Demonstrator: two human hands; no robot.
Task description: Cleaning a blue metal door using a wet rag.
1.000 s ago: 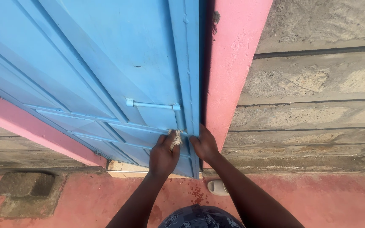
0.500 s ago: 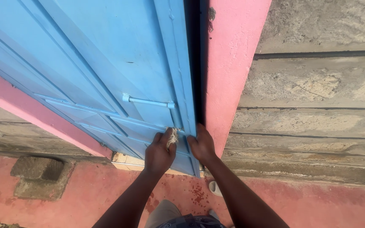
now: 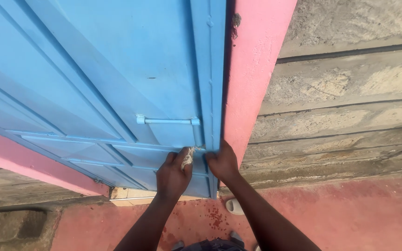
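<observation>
While the right hand (image 3: 223,162) braces the door (image 3: 117,93) edge, the left hand (image 3: 173,174) pinches a frayed cord (image 3: 188,156), holding it taut.

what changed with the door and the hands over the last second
The dark gap between the blue door and the pink frame narrowed from half a second ago. The left hand still grips the frayed rope; the right hand stays on the door's edge.

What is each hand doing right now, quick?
Left hand: closed, gripping a frayed cord at the blue door.
Right hand: fingers on the door's edge; grip unclear.
</observation>
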